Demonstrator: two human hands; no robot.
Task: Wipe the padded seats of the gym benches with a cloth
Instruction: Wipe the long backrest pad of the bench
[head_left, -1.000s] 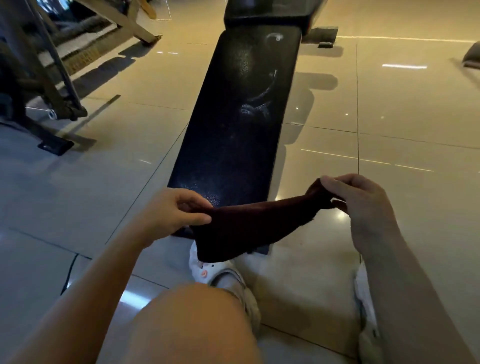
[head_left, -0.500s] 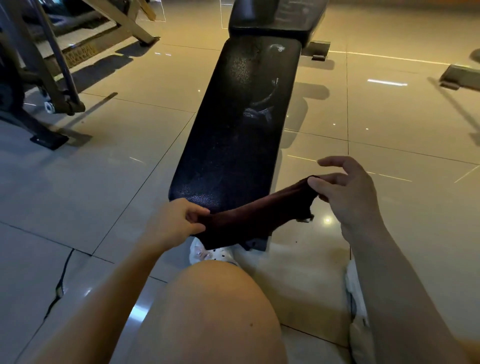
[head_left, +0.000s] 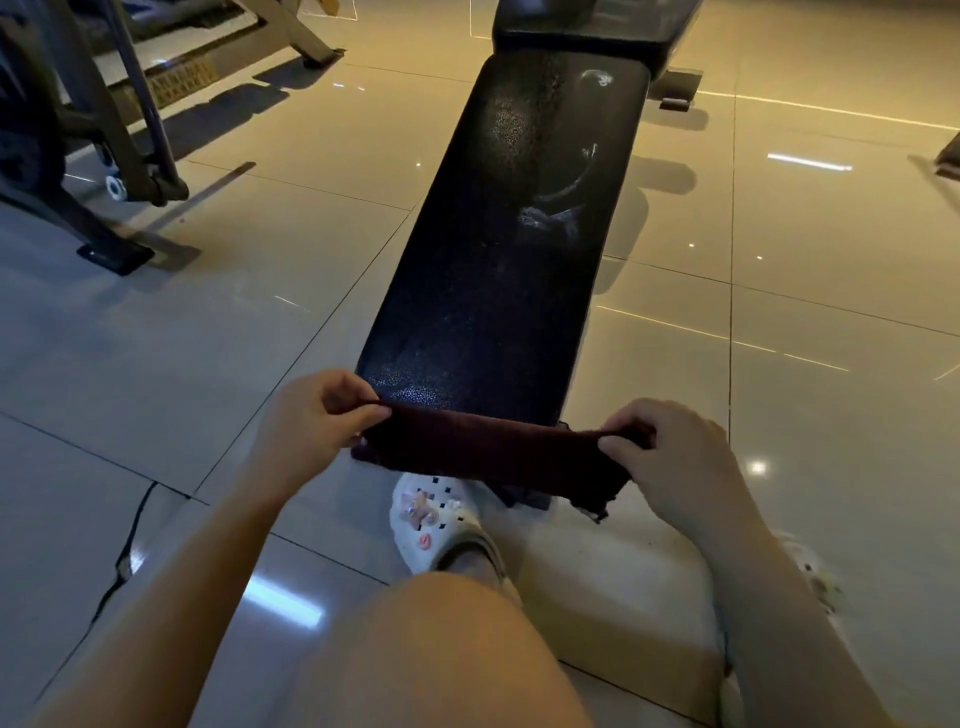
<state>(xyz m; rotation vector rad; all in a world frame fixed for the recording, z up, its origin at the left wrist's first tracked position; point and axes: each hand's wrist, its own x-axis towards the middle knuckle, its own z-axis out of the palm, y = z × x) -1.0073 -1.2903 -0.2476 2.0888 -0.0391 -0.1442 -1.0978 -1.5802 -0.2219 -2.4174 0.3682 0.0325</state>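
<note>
At lower centre, the left hand (head_left: 306, 421) and right hand (head_left: 670, 457) each pinch an end of the dark red cloth (head_left: 493, 454), stretched across the near end of the black padded bench seat (head_left: 509, 234).

White clog (head_left: 441, 525), machine frame (head_left: 98, 156)

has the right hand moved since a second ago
Yes. The right hand has dropped toward the near end of the bench pad, pulling the cloth level across it.
</note>
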